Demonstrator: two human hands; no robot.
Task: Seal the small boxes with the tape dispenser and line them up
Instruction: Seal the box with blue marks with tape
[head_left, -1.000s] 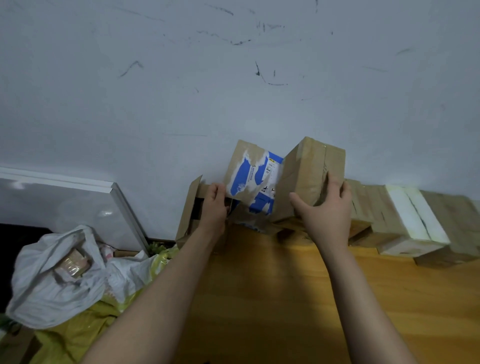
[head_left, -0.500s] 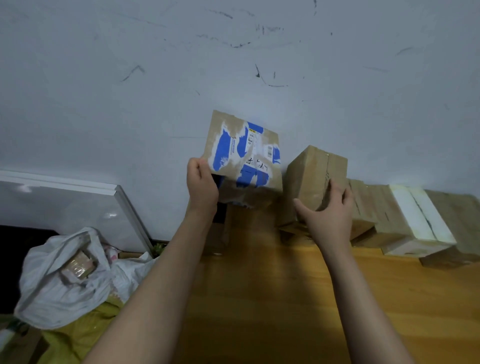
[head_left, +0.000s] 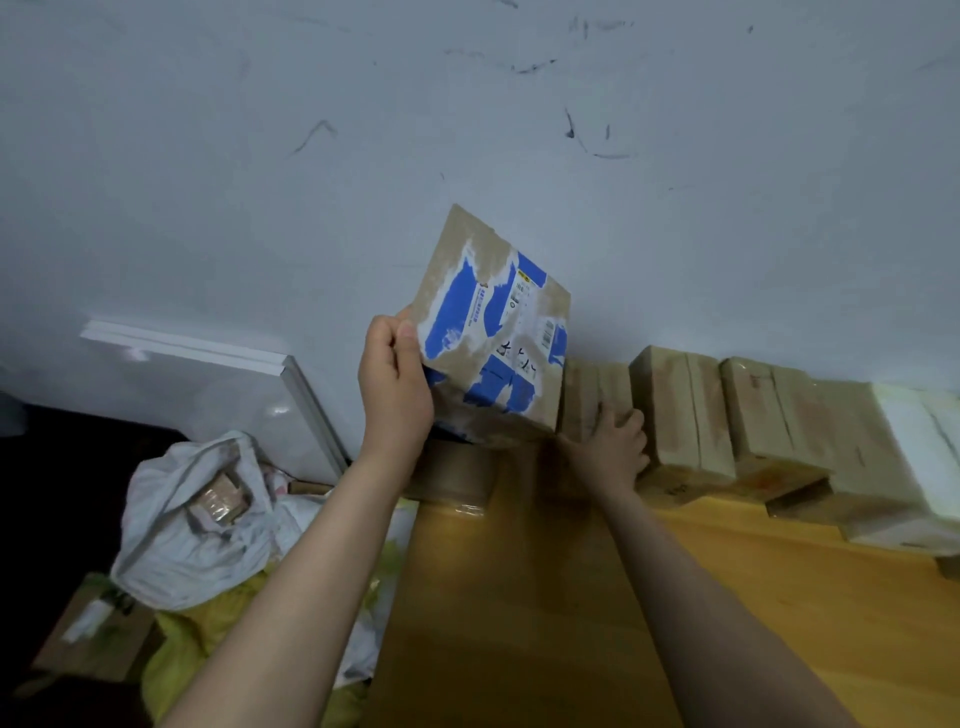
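Against the wall, at the back edge of the table, the scene has changed in two ways during the last second. The plain box, which the right hand held tilted up a moment ago, now stands upright at the left end of the row of boxes, just beside the next one. The right hand lies on its front face with the fingers spread and nearly straight; it presses and does not grasp.

The box with the torn blue label was low on the table before. Now the left hand grips it at its left edge, thumb on the front and fingers curled behind, and it is lifted clear of the table, tilted in front of the wall. Under it a brown round thing has come into view, probably the roll of tape, though shadow makes this uncertain.

I judge that one more box is placed in line, and the labelled one is next to be sealed.
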